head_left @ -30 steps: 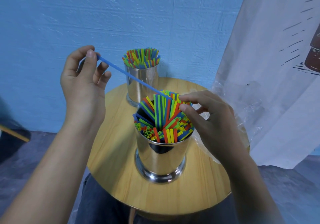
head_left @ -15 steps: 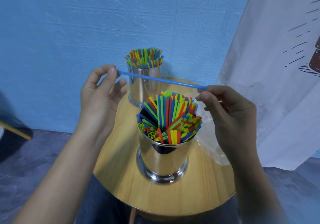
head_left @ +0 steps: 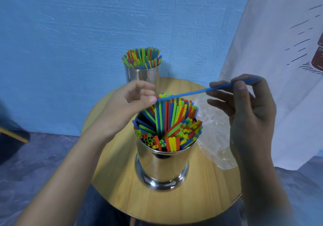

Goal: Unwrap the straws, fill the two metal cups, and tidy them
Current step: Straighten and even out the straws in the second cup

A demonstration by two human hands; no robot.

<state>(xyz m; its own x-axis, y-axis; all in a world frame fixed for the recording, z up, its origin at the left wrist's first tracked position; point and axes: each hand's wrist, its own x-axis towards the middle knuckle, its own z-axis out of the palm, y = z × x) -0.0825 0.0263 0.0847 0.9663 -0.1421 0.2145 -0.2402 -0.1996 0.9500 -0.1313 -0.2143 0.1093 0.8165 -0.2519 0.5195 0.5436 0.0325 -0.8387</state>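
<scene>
both hands hold one blue straw in the air over the near cup. the straw runs slanted, low end at left, high end at right. left hand pinches the low tip btw thumb + fingertips, other fingers curled in; that tip sits just above the tallest straws in the near cup, right at their tops. right hand pinches near the high end btw thumb + index finger, w/ a short bit of straw sticking out past the grip to the right; the other fingers are spread loose below it. most of the straw's length spans the gap btw the two grips, no sag.

near cup is shiny metal, upright, at the front-centre of a round wooden table, packed w/ red, yellow, green + blue straws, some upright, some leaning across. far cup stands upright at the table's back edge, also full of mixed-colour straws, well apart from both hands' grips. crumpled clear plastic wrap lies on the table right of the near cup, under the right hand. blue wall behind, white cloth hanging at right.
</scene>
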